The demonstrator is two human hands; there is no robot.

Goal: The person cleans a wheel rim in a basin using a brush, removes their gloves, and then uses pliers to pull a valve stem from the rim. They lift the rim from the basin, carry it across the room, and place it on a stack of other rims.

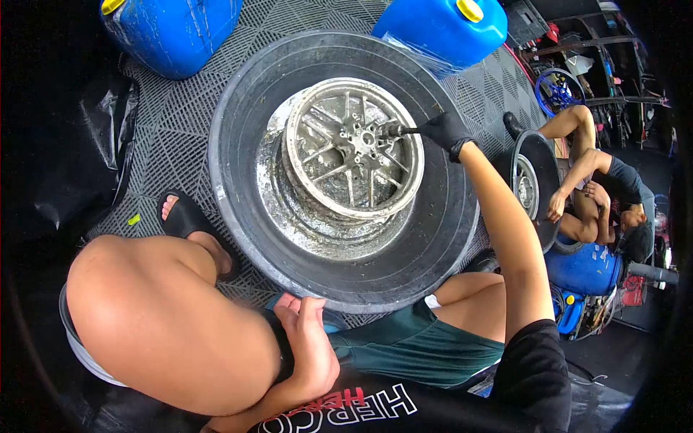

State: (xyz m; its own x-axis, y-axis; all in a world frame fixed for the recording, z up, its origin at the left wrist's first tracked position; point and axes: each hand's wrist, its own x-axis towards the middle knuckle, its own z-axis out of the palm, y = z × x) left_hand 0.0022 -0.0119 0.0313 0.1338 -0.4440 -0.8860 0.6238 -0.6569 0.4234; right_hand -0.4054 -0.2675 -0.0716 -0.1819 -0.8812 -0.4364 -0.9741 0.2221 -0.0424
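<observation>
A grey, multi-spoke wheel rim (351,213) lies flat with its face up, coated in dirty wet residue. Beneath it, grimy liquid pools in a big black tub (238,216). Wearing a black glove, my right hand (447,135) grips the dark handle of what looks like a small brush (394,130). The brush head touches the rim near its hub, on the right side. My bare left hand (310,346) rests by my thigh near the tub's front edge, fingers loosely bent and thumb apart, with nothing visible in it.
Blue jerrycans (173,36) with yellow caps stand behind the tub, one left and another blue jerrycan (451,32) right. At right, another person (588,180) sits beside a second tub (538,169) holding a wheel. Grey patterned matting (162,137) covers the floor.
</observation>
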